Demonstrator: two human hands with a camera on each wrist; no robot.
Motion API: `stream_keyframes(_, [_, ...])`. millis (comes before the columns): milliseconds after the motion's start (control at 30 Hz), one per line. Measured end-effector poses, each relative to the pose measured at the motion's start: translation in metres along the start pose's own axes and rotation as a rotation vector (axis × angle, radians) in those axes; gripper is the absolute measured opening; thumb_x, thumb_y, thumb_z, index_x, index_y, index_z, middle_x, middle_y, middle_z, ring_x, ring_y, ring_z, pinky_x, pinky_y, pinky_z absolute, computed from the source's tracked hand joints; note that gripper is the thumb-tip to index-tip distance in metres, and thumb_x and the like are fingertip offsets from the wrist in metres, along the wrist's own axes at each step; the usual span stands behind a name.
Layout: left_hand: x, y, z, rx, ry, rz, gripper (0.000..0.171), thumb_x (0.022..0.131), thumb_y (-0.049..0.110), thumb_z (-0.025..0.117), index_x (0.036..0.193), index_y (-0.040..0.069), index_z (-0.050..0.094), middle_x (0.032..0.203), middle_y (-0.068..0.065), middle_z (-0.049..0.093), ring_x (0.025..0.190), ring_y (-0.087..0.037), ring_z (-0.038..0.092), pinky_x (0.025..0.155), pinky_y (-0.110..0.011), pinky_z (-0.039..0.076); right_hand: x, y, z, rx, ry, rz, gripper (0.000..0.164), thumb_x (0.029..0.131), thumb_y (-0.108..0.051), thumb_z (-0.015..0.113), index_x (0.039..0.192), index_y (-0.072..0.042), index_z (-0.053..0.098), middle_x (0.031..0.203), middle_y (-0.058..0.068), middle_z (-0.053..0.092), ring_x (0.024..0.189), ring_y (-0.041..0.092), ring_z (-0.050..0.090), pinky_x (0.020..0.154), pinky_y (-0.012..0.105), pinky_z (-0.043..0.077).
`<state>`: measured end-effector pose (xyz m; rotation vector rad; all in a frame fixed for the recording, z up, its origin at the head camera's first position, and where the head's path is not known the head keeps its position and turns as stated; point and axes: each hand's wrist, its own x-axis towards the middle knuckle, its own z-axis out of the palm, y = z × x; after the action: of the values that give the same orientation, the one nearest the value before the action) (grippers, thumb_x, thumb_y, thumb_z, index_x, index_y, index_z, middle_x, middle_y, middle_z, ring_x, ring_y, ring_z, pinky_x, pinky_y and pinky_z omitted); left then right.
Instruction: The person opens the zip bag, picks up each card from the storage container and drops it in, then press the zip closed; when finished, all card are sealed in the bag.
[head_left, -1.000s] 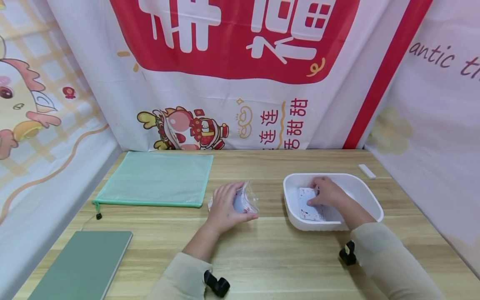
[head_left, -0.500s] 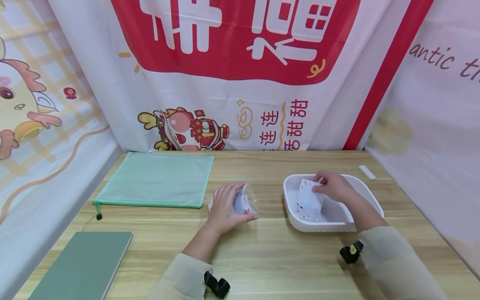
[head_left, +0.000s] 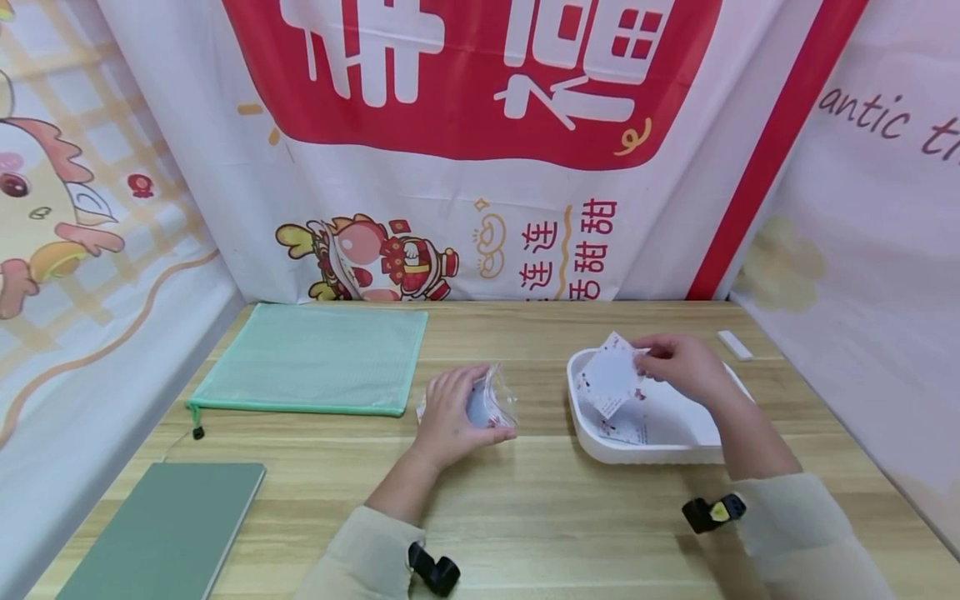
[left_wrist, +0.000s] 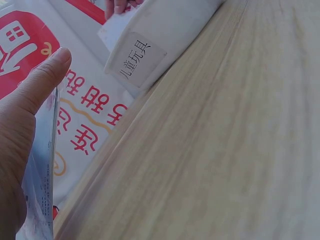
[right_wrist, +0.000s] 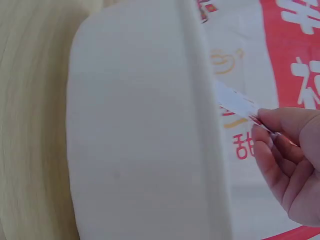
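Observation:
My left hand (head_left: 452, 417) grips a clear plastic sleeve (head_left: 504, 398) with a stack of printed cards inside, its mouth bowed toward the right. In the left wrist view the thumb (left_wrist: 40, 82) lies along the edge of that stack (left_wrist: 44, 155). Above the white plastic basket (head_left: 652, 454), my right hand (head_left: 686, 367) pinches a white card (head_left: 611, 375) with small printed figures, held tilted near the left wall. Another printed card (head_left: 626, 431) lies on the basket's floor. In the right wrist view, thumb and forefinger hold the card's (right_wrist: 237, 101) edge.
A green mesh zip pouch (head_left: 315, 358) lies at the back left of the wooden table (head_left: 540, 517). A grey-green notebook (head_left: 165, 525) is at the front left. Behind the basket, at the right, sits a small white bar (head_left: 734, 344). Printed cloths hang around the table.
My right hand has lifted the card from the basket's floor up to rim height and turned it, moving slightly right. My left hand stays put with the sleeve.

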<state>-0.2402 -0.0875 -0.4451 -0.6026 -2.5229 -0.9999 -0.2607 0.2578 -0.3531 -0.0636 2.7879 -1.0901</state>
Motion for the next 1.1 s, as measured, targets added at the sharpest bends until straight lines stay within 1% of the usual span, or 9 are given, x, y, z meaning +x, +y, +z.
stream_keyframes(133, [0.000,0.000,0.000,-0.003,0.001,0.000,0.095,0.057,0.047,0.091,0.138,0.015,0.052,0.133,-0.005,0.059,0.125,-0.027,0.049,0.108,-0.049,0.032,-0.010,-0.008,0.000,0.098,0.097,0.005,0.047,0.096,-0.032,0.061,0.137,-0.010,0.057,0.109,0.015,0.068,0.092,0.024,0.063,0.074,0.025,0.056])
stream_keyframes(233, [-0.001,0.000,0.000,-0.004,0.003,0.000,0.095,0.057,0.047,0.091,0.138,0.015,0.052,0.132,-0.005,0.059,0.125,-0.027,0.049,0.108,-0.049,0.032,-0.017,-0.014,0.004,0.177,0.188,-0.005,0.047,0.096,-0.034,0.061,0.136,-0.011,0.058,0.107,0.012,0.068,0.090,0.022,0.063,0.072,0.021,0.056])
stream_keyframes(300, [-0.001,0.001,0.000,-0.002,0.003,0.000,0.095,0.057,0.047,0.090,0.138,0.015,0.052,0.133,-0.005,0.059,0.125,-0.027,0.049,0.108,-0.049,0.032,-0.021,-0.019,0.009,0.238,0.236,-0.014,0.047,0.095,-0.035,0.063,0.135,-0.011,0.059,0.100,0.004,0.070,0.086,0.018,0.065,0.071,0.019,0.056])
stream_keyframes(367, [-0.001,0.001,0.000,0.002,0.002,-0.001,0.095,0.058,0.048,0.090,0.138,0.015,0.052,0.133,-0.005,0.059,0.125,-0.027,0.049,0.107,-0.049,0.032,-0.024,-0.024,0.015,0.299,0.263,-0.023,0.046,0.094,-0.033,0.065,0.133,-0.009,0.061,0.090,-0.005,0.071,0.081,0.013,0.066,0.069,0.019,0.056])
stream_keyframes(433, [0.000,0.001,0.000,0.007,0.001,-0.004,0.095,0.058,0.048,0.090,0.138,0.015,0.051,0.133,-0.005,0.058,0.125,-0.027,0.049,0.108,-0.049,0.032,-0.026,-0.030,0.023,0.344,0.262,-0.017,0.045,0.093,-0.032,0.066,0.131,-0.008,0.062,0.083,-0.012,0.069,0.076,0.008,0.065,0.067,0.020,0.056])
stream_keyframes(500, [0.000,0.001,0.000,0.010,-0.001,-0.006,0.095,0.058,0.048,0.090,0.138,0.015,0.051,0.134,-0.005,0.058,0.125,-0.027,0.049,0.108,-0.049,0.032,-0.027,-0.035,0.032,0.379,0.240,-0.008,0.045,0.093,-0.030,0.067,0.131,-0.007,0.062,0.079,-0.015,0.068,0.074,0.004,0.065,0.067,0.020,0.056])
stream_keyframes(667, [0.000,0.001,0.000,0.010,-0.005,-0.008,0.096,0.058,0.047,0.091,0.138,0.015,0.051,0.135,-0.005,0.058,0.126,-0.027,0.048,0.108,-0.049,0.031,-0.026,-0.045,0.056,0.424,0.205,-0.023,0.041,0.091,-0.020,0.069,0.127,0.000,0.064,0.083,-0.003,0.072,0.072,0.003,0.066,0.070,0.020,0.057])
stream_keyframes(800, [0.000,0.001,-0.001,0.022,-0.011,0.005,0.097,0.058,0.049,0.090,0.139,0.014,0.051,0.135,-0.005,0.058,0.126,-0.027,0.049,0.108,-0.049,0.032,-0.024,-0.053,0.070,0.436,0.198,-0.010,0.038,0.091,-0.017,0.069,0.125,0.000,0.065,0.085,0.003,0.073,0.071,0.004,0.066,0.068,0.020,0.057])
stream_keyframes(1100, [-0.001,0.001,-0.001,0.057,-0.027,0.038,0.098,0.058,0.056,0.088,0.137,0.012,0.051,0.134,-0.005,0.058,0.125,-0.028,0.049,0.107,-0.049,0.033,-0.017,-0.067,0.083,0.417,0.205,0.024,0.037,0.091,-0.019,0.068,0.123,0.000,0.066,0.095,0.014,0.073,0.072,0.006,0.065,0.069,0.020,0.057])
